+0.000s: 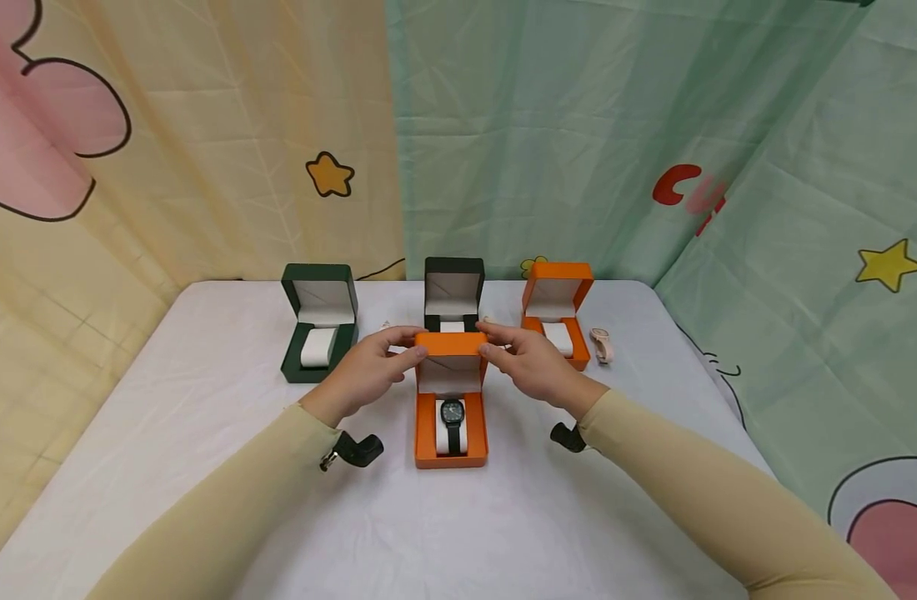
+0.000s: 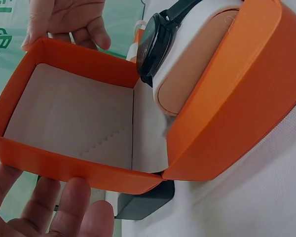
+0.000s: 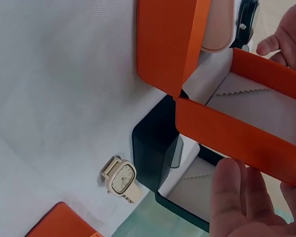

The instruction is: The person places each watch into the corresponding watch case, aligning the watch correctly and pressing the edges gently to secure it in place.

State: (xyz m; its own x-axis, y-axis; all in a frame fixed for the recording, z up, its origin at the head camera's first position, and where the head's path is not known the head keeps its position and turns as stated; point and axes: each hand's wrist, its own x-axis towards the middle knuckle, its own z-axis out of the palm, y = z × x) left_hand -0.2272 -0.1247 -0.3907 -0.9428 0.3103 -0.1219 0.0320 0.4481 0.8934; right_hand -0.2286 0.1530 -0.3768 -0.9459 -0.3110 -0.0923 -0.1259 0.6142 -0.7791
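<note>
An orange watch box (image 1: pixel 451 462) stands with its lid (image 1: pixel 451 343) raised, in the middle of the table. Inside its base, a black watch (image 1: pixel 453 412) is wrapped round a white cushion (image 1: pixel 441 437). My left hand (image 1: pixel 376 371) holds the lid's left side, thumb at the near top corner and fingers along the outer wall. On the opposite side, my right hand (image 1: pixel 533 365) grips the lid the same way. The left wrist view shows the lid's pale lining (image 2: pixel 74 113) between both hands. Fingertips (image 3: pixel 227 180) lie against the lid's side wall in the right wrist view.
Behind stand a green box (image 1: pixel 318 273), a dark green box (image 1: pixel 454 267) and another orange box (image 1: pixel 558 271), all with raised lids and white cushions. A pink watch (image 1: pixel 602 346) lies at far right. Beside the dark box lies a beige watch (image 3: pixel 123 178).
</note>
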